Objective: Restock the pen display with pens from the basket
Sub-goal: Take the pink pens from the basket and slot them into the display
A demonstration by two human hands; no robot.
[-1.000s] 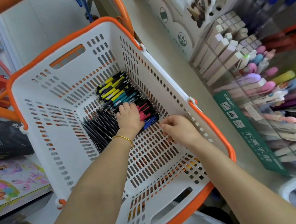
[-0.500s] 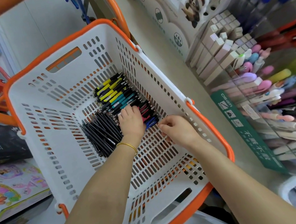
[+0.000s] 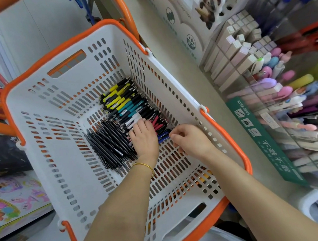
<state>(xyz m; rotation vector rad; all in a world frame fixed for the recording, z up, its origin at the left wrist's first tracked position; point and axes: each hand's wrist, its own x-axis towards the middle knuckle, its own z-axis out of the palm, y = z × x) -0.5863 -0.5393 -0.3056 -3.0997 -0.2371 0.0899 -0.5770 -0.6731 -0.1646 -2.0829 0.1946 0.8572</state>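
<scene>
Pens [image 3: 125, 104] lying in heap on basket [image 3: 7, 108] floor, toward far right side. Left hand [image 3: 144, 139] staying flat on heap, fingers nearly straight, pressing pens, holding none. Right hand [image 3: 192, 142] staying beside blue pens [image 3: 162, 136], fingers curled at their tips; cannot tell if pinching one. Little changing since second ago: no pen coming out yet. Pen display [image 3: 290, 106] waiting at right, so restocking probably not starting yet.

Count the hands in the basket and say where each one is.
2. The left hand rests on the pens in the middle of the basket floor. The right hand is just right of it, fingers curled at the blue pens. No other hand shows.
</scene>
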